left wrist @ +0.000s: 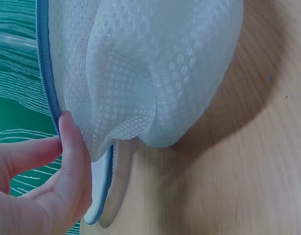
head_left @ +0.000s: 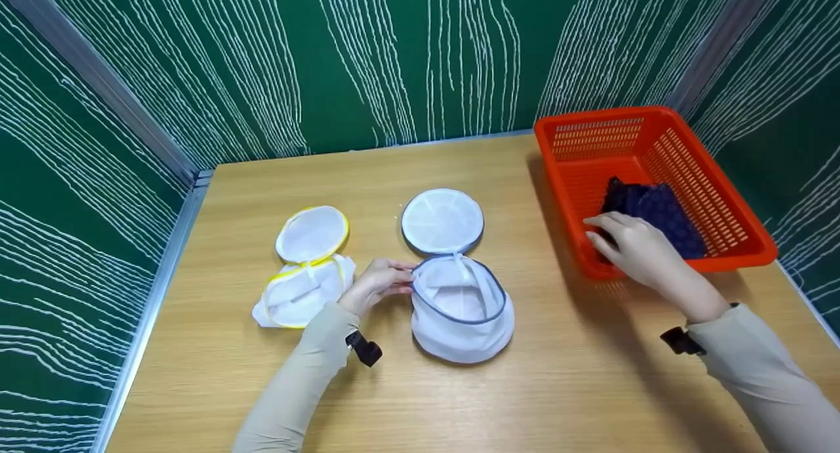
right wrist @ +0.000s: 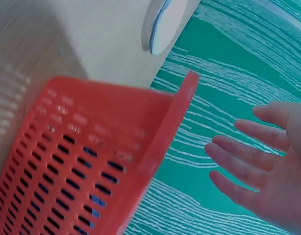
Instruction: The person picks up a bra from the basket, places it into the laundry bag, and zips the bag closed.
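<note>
My left hand (head_left: 382, 281) pinches the left side of the blue-grey zippered rim of a white mesh laundry bag (head_left: 462, 338); thumb and fingers on that rim show in the left wrist view. The bag's round lid (head_left: 443, 221) lies folded back behind it, and its mouth gapes upward. Over the near left part of a red plastic basket (head_left: 594, 269) hovers my right hand (head_left: 633, 246), its fingers spread with nothing in them in the right wrist view. Dark navy cloth (head_left: 663, 216) lies bunched inside the basket, partly behind that hand.
Left of the left hand, a second white mesh bag (head_left: 305, 295) with yellow trim lies collapsed, its round lid (head_left: 312, 234) flipped back. Green panels (head_left: 367, 65) with white streaks wall in the wooden table (head_left: 367, 400). The basket stands at the right, near the corner.
</note>
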`<state>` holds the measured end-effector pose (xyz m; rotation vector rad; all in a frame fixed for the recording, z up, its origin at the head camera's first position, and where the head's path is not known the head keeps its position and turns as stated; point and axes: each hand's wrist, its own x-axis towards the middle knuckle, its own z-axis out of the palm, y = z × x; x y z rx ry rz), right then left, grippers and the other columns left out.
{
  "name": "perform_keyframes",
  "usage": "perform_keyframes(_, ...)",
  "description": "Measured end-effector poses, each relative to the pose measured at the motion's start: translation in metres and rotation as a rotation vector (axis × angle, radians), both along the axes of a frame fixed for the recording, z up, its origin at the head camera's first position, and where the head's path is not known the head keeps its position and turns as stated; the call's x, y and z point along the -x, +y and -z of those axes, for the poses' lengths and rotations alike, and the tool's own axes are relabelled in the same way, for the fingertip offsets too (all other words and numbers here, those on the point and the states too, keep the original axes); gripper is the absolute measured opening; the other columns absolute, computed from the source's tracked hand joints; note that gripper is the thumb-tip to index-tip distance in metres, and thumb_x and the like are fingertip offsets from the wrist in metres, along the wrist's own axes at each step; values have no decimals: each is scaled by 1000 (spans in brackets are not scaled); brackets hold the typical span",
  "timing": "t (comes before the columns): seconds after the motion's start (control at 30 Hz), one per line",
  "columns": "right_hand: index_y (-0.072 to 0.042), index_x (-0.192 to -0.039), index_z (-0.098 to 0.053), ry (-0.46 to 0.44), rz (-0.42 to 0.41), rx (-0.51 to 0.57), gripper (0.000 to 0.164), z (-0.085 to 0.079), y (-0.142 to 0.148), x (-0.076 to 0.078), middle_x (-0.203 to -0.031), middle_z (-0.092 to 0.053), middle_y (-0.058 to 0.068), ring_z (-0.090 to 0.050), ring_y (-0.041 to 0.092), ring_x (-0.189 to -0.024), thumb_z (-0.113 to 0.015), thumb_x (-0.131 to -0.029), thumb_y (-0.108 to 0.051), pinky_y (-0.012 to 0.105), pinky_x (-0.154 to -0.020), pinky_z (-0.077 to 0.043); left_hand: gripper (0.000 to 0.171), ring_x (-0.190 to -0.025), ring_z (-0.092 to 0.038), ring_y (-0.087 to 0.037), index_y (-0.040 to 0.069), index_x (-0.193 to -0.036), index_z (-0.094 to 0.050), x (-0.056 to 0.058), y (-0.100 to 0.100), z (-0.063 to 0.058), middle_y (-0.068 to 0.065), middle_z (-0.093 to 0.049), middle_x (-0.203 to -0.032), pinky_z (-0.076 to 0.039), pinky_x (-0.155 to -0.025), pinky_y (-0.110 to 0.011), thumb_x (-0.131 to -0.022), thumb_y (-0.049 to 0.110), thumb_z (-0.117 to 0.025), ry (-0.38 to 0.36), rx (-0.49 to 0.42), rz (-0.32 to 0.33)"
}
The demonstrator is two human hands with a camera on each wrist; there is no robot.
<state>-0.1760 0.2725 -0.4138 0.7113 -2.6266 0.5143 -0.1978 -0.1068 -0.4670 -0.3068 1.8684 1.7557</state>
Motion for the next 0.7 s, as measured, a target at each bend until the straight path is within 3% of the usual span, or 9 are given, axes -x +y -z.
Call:
perform_keyframes(0.23, 0, -105, -59, -135, 47, -39, 23, -11, 14, 5, -97, -59, 21, -58, 35, -83, -54, -87, -13, 51, -69, -46, 35, -67, -58, -13, -7, -115, -54, 0, -3, 10, -9, -60, -87, -52, -68, -25, -80, -11, -52, -10, -73, -43)
perform_keyframes(0.47, 2, -106, -59, -236, 97, -38, 26, -17, 29, 13, -102, -58, 22, -55, 36, -90, -51, -89, -17, 52, -78, -43, 37, -66, -58, -13, -6, -117, -52, -8, -4, 9, -7, -58, -85, -51, -65, -23, -80, -10, -52, -1, -139, -59)
perform_keyframes(0.7, 6, -107, -57, -328, 126, -36, 27, -23, 47, 25, -99, -58, 25, -57, 36, -86, -49, -90, -14, 52, -75, -44, 37, -66, -57, -12, -7, -117, -51, -14, -4, 10, -7, -58, -81, -51, -64, -22, -80, -11, -51, 19, -201, -81)
